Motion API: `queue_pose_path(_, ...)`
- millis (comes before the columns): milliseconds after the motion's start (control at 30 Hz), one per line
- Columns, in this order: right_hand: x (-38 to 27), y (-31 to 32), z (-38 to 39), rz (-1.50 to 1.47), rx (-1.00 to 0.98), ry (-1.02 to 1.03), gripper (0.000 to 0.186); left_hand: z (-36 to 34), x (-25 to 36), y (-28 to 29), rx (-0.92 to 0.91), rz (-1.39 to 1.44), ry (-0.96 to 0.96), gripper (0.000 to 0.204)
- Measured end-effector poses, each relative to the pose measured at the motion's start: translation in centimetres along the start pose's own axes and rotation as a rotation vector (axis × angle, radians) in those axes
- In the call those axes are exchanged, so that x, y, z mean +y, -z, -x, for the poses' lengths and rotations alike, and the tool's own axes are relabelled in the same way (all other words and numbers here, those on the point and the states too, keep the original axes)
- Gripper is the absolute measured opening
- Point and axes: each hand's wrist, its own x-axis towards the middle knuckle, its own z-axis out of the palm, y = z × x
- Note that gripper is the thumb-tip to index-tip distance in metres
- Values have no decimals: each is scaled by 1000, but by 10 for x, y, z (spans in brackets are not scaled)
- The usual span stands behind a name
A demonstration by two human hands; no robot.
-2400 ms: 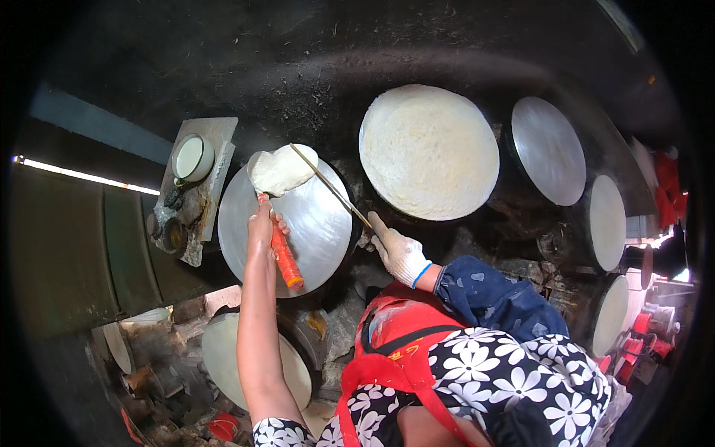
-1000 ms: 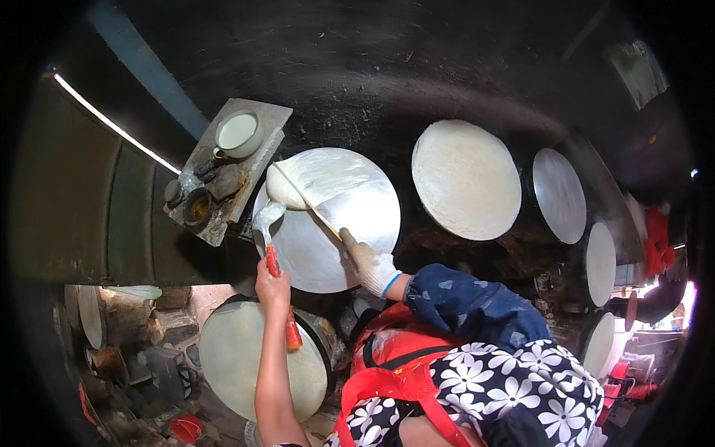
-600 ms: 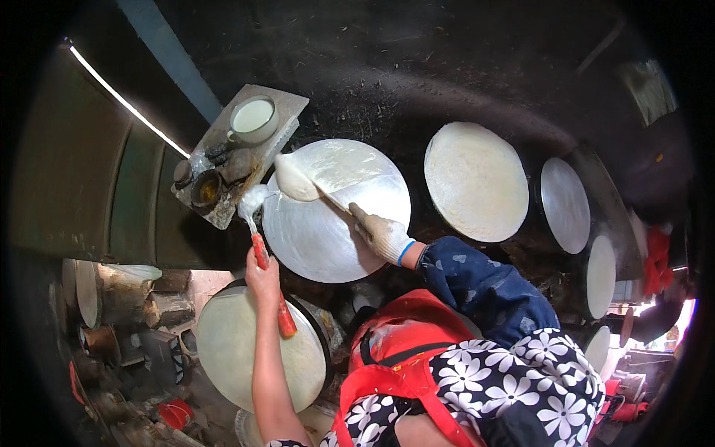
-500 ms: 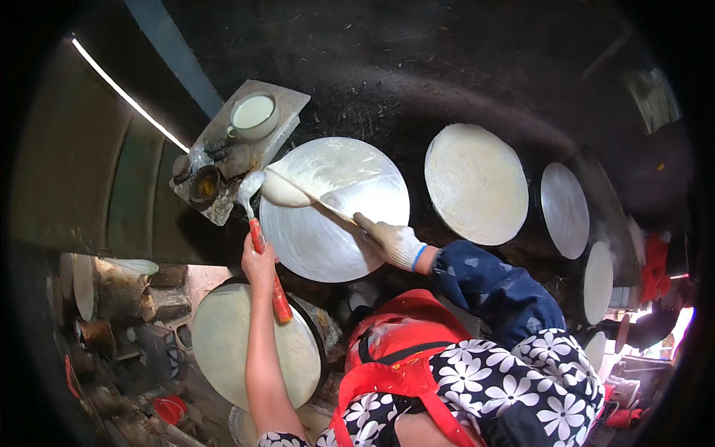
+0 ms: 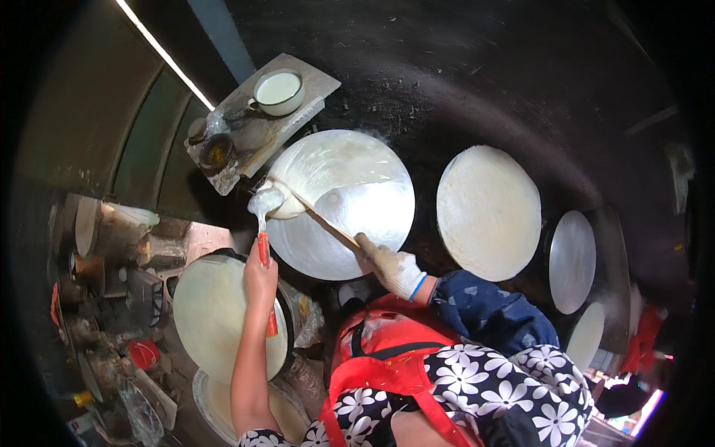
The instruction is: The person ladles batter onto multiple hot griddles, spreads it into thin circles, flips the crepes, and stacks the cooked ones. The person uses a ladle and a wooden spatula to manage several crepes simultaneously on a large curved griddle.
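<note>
My bare left hand is closed on a red-handled metal tool; its batter-coated head lies at the left edge of a large round metal griddle. My right hand, in a white glove with a blue cuff, grips a long thin stick. The stick's far end reaches into a soft lump of pale batter beside the tool's head. The upper part of the griddle carries a thin pale smear.
A board at upper left holds an enamel cup of white liquid and a dark bowl. Right are a batter-covered griddle, a bare griddle and a pale one. Another coated griddle stands below left, near cluttered pieces.
The batter, first bunched at the griddle's top, has left a thin smear and now sits at the left edge, with both tools drawn there. The view has turned, shifting the surroundings.
</note>
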Motion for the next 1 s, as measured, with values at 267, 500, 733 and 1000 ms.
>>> queue_pose_path(267,20,58,-79,51,104,90,50,60,19,7,-15,64,167,57)
queue_pose_path(500,73,99,-43,152,-251,321,57,137,38,14,-140,394,506,55)
queue_pose_path(733,79,99,-68,173,-44,227,50,164,71,-6,-180,516,490,54)
queue_pose_path(1000,65,120,-47,271,-346,376,48,178,69,-3,-340,630,584,54)
